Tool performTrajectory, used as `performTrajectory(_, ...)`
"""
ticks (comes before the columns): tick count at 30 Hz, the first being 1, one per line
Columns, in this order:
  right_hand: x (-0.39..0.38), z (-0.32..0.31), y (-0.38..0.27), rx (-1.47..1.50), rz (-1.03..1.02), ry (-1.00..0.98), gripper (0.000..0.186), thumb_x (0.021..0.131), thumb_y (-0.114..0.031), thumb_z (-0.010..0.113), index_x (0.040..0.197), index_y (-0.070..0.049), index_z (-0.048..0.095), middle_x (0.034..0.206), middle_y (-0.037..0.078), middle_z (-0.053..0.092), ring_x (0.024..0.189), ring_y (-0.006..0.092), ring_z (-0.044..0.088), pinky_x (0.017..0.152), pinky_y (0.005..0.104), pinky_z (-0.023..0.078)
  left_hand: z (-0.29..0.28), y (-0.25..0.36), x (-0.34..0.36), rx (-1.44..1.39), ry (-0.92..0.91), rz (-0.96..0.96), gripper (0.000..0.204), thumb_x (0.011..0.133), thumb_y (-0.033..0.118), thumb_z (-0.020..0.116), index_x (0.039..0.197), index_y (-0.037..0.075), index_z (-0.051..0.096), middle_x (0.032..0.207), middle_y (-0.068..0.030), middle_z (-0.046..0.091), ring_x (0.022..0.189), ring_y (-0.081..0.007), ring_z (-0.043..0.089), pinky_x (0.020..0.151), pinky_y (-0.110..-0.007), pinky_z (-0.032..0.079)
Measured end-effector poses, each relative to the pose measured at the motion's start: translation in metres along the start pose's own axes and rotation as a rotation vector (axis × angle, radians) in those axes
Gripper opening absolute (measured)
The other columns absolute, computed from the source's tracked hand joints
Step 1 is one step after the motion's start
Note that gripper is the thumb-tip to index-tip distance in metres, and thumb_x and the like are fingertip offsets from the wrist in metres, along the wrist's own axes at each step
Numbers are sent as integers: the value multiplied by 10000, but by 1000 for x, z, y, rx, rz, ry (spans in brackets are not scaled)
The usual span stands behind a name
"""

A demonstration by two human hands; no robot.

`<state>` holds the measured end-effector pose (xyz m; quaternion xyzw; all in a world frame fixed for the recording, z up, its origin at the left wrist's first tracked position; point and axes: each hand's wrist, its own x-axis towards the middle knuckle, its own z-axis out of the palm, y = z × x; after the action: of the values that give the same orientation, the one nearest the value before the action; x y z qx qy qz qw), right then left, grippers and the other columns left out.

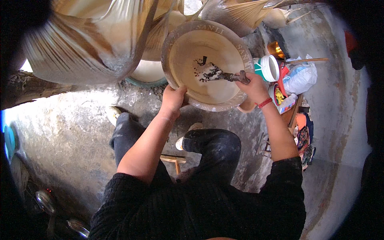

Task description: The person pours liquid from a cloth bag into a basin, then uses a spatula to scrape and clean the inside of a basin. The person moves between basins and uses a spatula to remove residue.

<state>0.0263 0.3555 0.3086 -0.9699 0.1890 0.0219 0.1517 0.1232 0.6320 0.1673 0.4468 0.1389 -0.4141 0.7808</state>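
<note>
Rough concrete floor (76,124) lies beneath the wide basin (178,56). The left hand (174,98) grips its rim; the right hand (254,85) clasps a brush-like tool (212,74) over it. Tool work seems under way; another stroke calls for a steady basin.

Readable letters stand on the rim (208,27) of the round basin (178,64). They are pale capitals on brown-grey, and it is the same short word repeated: clear at the top and at the right side, fainter at the left. On the white bottle (288,103), some small coloured print seems present, but too small for reading.
</note>
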Motion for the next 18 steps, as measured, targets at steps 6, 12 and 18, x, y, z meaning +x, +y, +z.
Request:
performTrajectory(6, 3, 8, -6, 74, -54, 3, 330, 837, -289, 779, 1027, -22, 739, 896, 208, 723, 830, 352, 708, 749, 410, 540, -4, -5, 8, -30, -49, 34, 359, 916, 114, 614, 1232, -47, 556, 1024, -148, 680, 807, -244, 704, 685, -372, 608)
performTrajectory(12, 11, 25, -26, 34, -23, -95, 364, 844, -315, 775, 1053, -21, 729, 929, 204, 727, 856, 352, 708, 764, 414, 547, 2, -6, 5, -34, -53, -68, 347, 925, 111, 603, 1240, -28, 559, 1025, -148, 680, 792, -249, 700, 684, -374, 604)
performTrajectory(18, 19, 64, -38, 52, 32, 40, 317, 862, -254, 785, 1084, -32, 748, 912, 129, 747, 829, 196, 698, 788, 327, 530, -3, 5, -2, 103, -8, 88, 370, 926, 103, 604, 1257, -54, 558, 1067, -157, 684, 863, -252, 706, 715, -378, 608)
